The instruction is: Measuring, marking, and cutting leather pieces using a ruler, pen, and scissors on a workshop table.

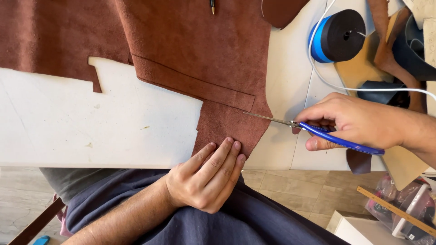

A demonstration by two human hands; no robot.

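- White worktable [91, 122] fills the view from above, with tiled floor below its near edge and the person's dark blue lap in front.
- One large sheet of reddish-brown suede [190, 50] lies across the table's far side; its lower flap reaches the near edge.
- Left hand [206, 179] lies flat, fingers pressed together, holding that flap down at the table edge.
- Right hand [359, 120] is closed around one pair of blue-handled scissors [313, 129]; the thin blade tips touch the suede's right edge, just below a straight line marked on it.
- Judging by the stepped notches along the sheet's lower edge, several pieces look already cut out; this cut seems barely begun, with most of the line uncut.
- One blue and black tape roll [338, 36] sits far right, beside one white cord [318, 72] and a few leather scraps.
- One pen tip [212, 6] shows at the top.
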